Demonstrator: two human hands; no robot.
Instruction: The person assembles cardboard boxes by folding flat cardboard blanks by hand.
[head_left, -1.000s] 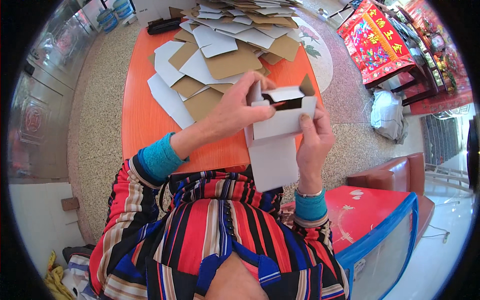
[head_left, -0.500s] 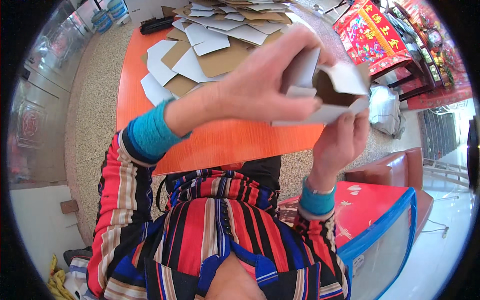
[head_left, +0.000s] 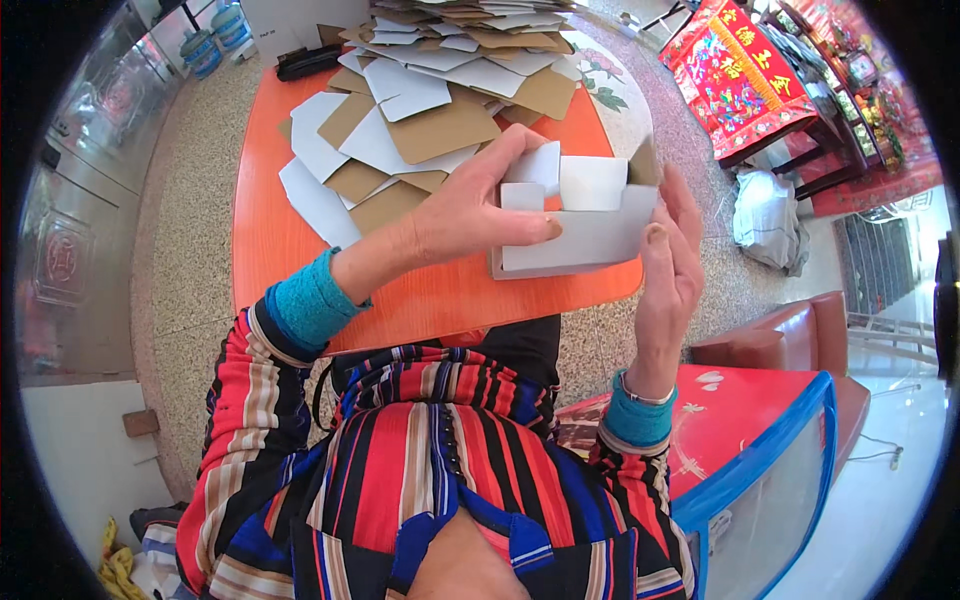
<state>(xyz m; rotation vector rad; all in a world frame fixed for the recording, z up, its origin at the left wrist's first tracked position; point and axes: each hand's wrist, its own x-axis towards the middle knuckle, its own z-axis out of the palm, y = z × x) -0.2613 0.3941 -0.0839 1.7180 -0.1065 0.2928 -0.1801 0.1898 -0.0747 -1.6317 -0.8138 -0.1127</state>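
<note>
On my feed, the left hand (head_left: 462, 212) grips the left end of a white box (head_left: 595, 238), thumb on its near wall. I see the right hand (head_left: 672, 268) clasping the other end, above the orange table (head_left: 425, 305).

Bright, mostly even light, strongest toward right edge. Shiny brown leather seat (head_left: 790, 335) carries pale highlights; glossy white floor (head_left: 890, 500), lower right, nearly washed out. Small white cardboard box (head_left: 585, 240) fairly sharp. Fisheye bows the grey panelled metal door (head_left: 75, 240) at left; rim detail soft, corners black.
</note>
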